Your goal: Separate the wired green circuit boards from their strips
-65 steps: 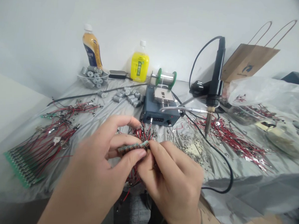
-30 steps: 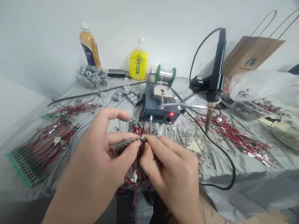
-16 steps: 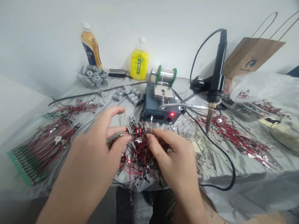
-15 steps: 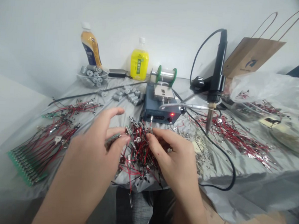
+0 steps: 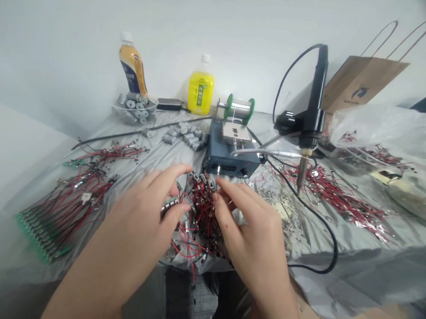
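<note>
Circuit-board strip sat gripped in the left hand, between thumb and fingers; the right hand curled beside the red-and-black wired parts between both hands, its grip impossible to tell.

- Strip of small parts, between the left hand's thumb and fingers: partly covered, both ends unclear.
- Wired parts, between the two hands' fingers: right side hidden by the right hand; whether its fingertips pinch one cannot be told.
- Tiny bits, right of the right fingers: too small to identify.
- Plastic bag, farther right of them: cut off by the edge.
- Forearms, nearer than the fingers: cut off below.
</note>
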